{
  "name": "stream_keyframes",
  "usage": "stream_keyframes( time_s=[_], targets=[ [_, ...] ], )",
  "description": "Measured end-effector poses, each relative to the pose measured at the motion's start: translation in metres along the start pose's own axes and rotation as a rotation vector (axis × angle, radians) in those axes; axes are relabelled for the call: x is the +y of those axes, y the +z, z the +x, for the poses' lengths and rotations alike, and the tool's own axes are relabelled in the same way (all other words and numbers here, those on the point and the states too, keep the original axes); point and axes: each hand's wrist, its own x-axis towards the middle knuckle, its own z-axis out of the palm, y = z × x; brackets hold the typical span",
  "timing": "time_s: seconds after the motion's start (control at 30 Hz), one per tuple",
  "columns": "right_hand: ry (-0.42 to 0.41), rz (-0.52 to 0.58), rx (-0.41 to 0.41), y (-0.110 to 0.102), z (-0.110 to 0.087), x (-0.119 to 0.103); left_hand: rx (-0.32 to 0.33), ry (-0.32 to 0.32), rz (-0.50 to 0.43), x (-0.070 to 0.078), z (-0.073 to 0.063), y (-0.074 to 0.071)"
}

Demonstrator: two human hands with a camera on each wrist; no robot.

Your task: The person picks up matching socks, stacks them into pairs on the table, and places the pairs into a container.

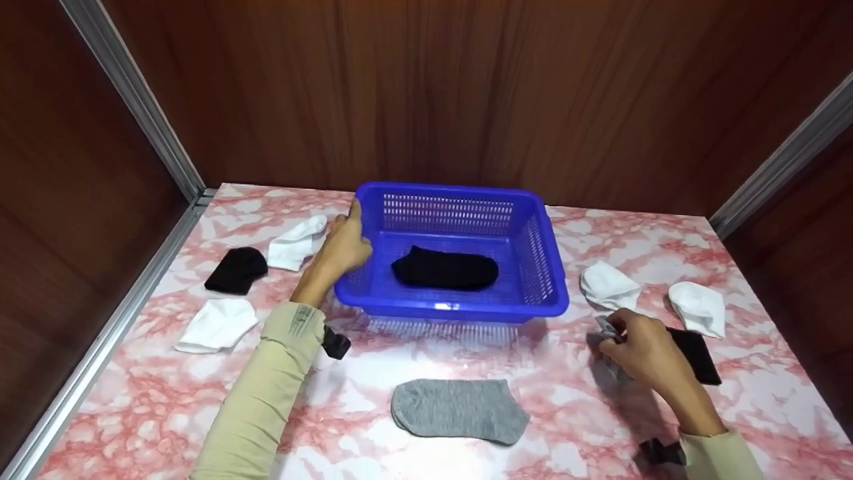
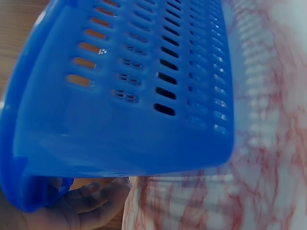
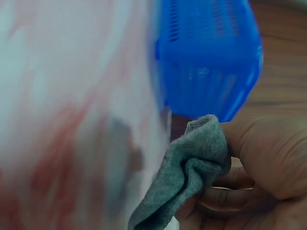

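Three dark wood-grain panels (image 1: 426, 93), edged with metal strips (image 1: 133, 87), enclose your red-and-white marbled tabletop (image 1: 346, 453). Your left hand (image 1: 346, 243) grips the left rim of the blue perforated plastic basket (image 1: 453, 309), fingers curled beneath. Right of the basket, your right hand (image 1: 643, 347) pinches a grey knit sock (image 3: 192, 158) between thumb and fingers, its cloth protruding past the fingertips.

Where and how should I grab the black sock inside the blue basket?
Probably pinch the middle of the black sock across its narrow width, coming straight down from above. It lies flat and lengthwise along the basket, whose walls surround it on every side but leave the top open.
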Motion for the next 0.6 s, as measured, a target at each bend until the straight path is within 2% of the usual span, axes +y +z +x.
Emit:
stream_keyframes(
  time_s=[0.17,0.27,0.37,0.47,0.6],
  targets=[
    [-0.018,0.038,0.030,-0.010,-0.007,-0.024,-0.032,-0.012,-0.024,-0.001,-0.003,-0.006],
    [-0.026,0.087,0.031,-0.015,-0.014,-0.039,-0.011,-0.013,-0.010,0.002,-0.007,-0.012],
    [-0.044,0.127,0.037,-0.019,-0.021,-0.053,0.041,-0.005,0.005,0.011,-0.015,-0.020],
    [-0.054,0.183,0.037,-0.020,-0.029,-0.068,0.113,0.052,-0.014,0.026,-0.029,-0.026],
    [-0.083,0.343,-0.015,-0.014,-0.037,-0.088,0.194,0.205,-0.080,0.048,-0.063,-0.027]
  ],
)
